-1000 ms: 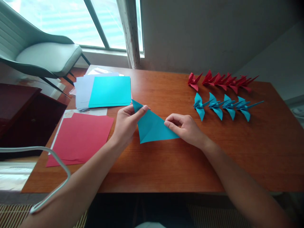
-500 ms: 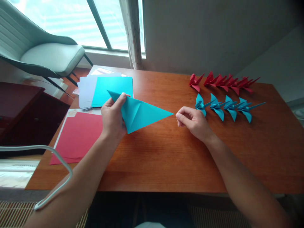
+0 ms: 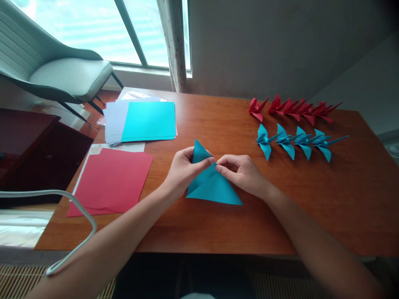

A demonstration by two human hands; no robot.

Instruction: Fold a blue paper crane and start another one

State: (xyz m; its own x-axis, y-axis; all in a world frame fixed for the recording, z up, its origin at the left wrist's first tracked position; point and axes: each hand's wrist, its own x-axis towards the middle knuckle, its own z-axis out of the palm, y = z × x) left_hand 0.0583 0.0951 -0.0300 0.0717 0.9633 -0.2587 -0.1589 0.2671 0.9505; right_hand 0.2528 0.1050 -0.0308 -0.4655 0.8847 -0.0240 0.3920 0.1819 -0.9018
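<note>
A sheet of blue origami paper (image 3: pixel 215 189), folded into a triangle with a crease across it, is held above the table's front middle. My left hand (image 3: pixel 188 166) is closed on its upper left part, thumb on top and fingers behind. One pointed corner stands up past that thumb, and another points down to the right. My right hand (image 3: pixel 245 172) pinches the paper's upper right edge between thumb and forefinger, close to the left thumb. The fingers behind the paper are partly hidden.
Blue paper cranes (image 3: pixel 289 141) and red paper cranes (image 3: pixel 293 108) stand in two rows at the back right. Blue sheets (image 3: pixel 149 121) lie at the back left, red sheets (image 3: pixel 114 178) nearer. A white cable (image 3: pixel 79 207) loops over my left forearm. A chair (image 3: pixel 71 77) stands beyond the table.
My left hand has brought the blue paper to the right and turned its long point downward. My right hand has moved left and now pinches the paper's edge.
</note>
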